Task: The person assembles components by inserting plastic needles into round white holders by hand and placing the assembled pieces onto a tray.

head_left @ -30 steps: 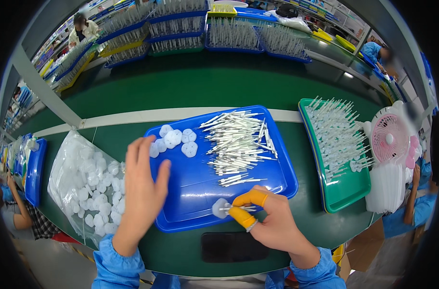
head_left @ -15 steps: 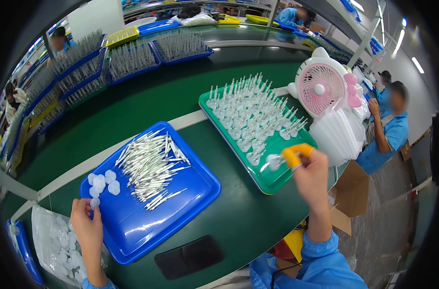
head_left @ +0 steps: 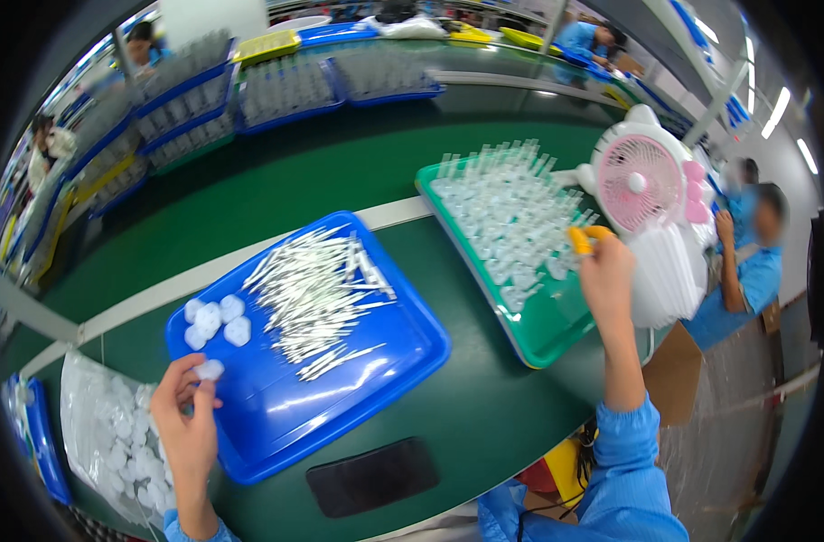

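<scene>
My left hand (head_left: 188, 420) pinches a small translucent white flower-shaped plastic piece (head_left: 210, 369) at the near left edge of a blue tray (head_left: 340, 397). Several similar white pieces (head_left: 209, 319) lie there, beside a heap of thin white sticks (head_left: 313, 298). Over the right side of a green tray (head_left: 552, 334) is my right hand (head_left: 603, 266), with yellow finger covers. Its fingers are curled together; blur hides what is between them. Rows of clear pieces with upright stems (head_left: 498, 212) fill most of that tray.
A clear bag of white pieces (head_left: 127, 434) sits at the left. A black phone (head_left: 372, 477) lies near the table edge. A pink-and-white fan (head_left: 638, 181) and stacked white sheets (head_left: 669, 275) stand right. Loaded blue trays (head_left: 285, 99) line the back. A co-worker (head_left: 746, 266) sits right.
My right hand has moved away over the green tray, and the white piece it held no longer shows at its fingertips. My left hand still holds its piece. The whole view has shifted.
</scene>
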The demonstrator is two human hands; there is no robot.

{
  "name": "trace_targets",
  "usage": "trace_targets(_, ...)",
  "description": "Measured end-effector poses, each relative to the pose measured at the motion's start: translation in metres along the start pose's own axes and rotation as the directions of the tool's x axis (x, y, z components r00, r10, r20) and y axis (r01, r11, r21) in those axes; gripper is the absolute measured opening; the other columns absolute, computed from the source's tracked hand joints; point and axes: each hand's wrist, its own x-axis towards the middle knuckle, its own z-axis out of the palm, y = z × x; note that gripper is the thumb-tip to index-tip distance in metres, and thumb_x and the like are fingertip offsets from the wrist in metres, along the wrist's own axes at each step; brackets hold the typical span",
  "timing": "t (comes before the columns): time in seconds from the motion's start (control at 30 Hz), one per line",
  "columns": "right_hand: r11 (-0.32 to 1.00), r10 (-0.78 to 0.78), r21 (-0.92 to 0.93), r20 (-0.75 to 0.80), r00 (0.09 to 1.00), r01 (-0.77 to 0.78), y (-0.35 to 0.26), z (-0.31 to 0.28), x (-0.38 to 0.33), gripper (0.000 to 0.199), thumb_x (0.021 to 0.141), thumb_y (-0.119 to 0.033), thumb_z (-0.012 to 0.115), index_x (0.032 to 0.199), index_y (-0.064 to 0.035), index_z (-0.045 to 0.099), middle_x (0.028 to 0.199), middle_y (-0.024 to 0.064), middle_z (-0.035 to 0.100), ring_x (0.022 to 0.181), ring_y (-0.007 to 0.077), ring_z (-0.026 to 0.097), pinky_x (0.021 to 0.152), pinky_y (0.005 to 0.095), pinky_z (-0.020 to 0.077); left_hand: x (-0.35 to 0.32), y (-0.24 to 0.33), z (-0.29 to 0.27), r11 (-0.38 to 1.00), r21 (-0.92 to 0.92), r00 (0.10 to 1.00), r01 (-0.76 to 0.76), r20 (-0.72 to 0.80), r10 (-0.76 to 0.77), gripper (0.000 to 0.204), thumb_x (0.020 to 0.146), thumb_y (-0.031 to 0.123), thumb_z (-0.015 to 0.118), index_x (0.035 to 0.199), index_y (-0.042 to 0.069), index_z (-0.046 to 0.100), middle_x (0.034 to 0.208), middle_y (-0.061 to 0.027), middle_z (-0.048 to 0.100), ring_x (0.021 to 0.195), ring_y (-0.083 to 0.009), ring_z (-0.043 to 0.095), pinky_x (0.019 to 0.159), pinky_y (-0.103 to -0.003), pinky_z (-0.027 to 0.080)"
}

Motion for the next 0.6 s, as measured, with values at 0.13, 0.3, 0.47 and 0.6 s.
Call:
trace_targets(0.13,0.986,-0.141,0.093,-0.004,0.99,0.141,-0.08,-0.017,-0.044,0.026,0.08,0.007,0.07,0.106,0.0022,0.074,0.077,0.0171,0.065,0.067,0.0356,0.064,0.062,0.0444,0.0504,-0.013,0.016,0.014,0.99,-0.111,0.992,0.081,0.11,-0.069,0.016,0.105,0.009,0.063,0.114,-0.003,0.069,0.095,-0.0084,0.074,0.075,-0.0124,0.069,0.068,-0.024,0.055)
trace_targets(0.3,0.735,-0.664,0.5,0.395,0.634,0.458,-0.176,0.028,-0.096,0.024,0.074,-0.001,0.081,0.097,-0.0001,0.077,0.101,0.0114,0.062,0.1,0.0296,0.06,0.081,0.0403,0.0468,-0.028,0.027,0.024,0.968,-0.198,0.972,0.155,0.206,-0.113,0.022,0.103,0.001,0.064,0.124,-0.003,0.064,0.097,-0.0101,0.074,0.082,-0.015,0.073,0.072,-0.027,0.059)
trace_targets(0.47,0.708,-0.705,0.47,0.504,0.498,0.527,-0.213,0.059,-0.101,0.019,0.074,-0.001,0.078,0.093,0.0018,0.075,0.103,0.0107,0.059,0.105,0.0282,0.055,0.087,0.0402,0.0433,-0.035,0.025,0.023,0.944,-0.226,0.925,0.241,0.347,-0.153,0.018,0.101,-0.001,0.065,0.118,-0.006,0.064,0.107,-0.0151,0.076,0.092,-0.0183,0.076,0.081,-0.03,0.063)
trace_targets(0.6,0.678,-0.724,0.446,0.545,0.424,0.585,-0.222,0.062,-0.103,0.024,0.073,0.002,0.076,0.096,0.0033,0.074,0.105,0.0118,0.06,0.106,0.0295,0.055,0.087,0.0405,0.0431,-0.038,0.026,0.019,0.942,-0.235,0.925,0.239,0.351,-0.147,0.012,0.101,-0.001,0.066,0.112,-0.006,0.063,0.108,-0.0142,0.074,0.093,-0.0181,0.076,0.082,-0.029,0.063)
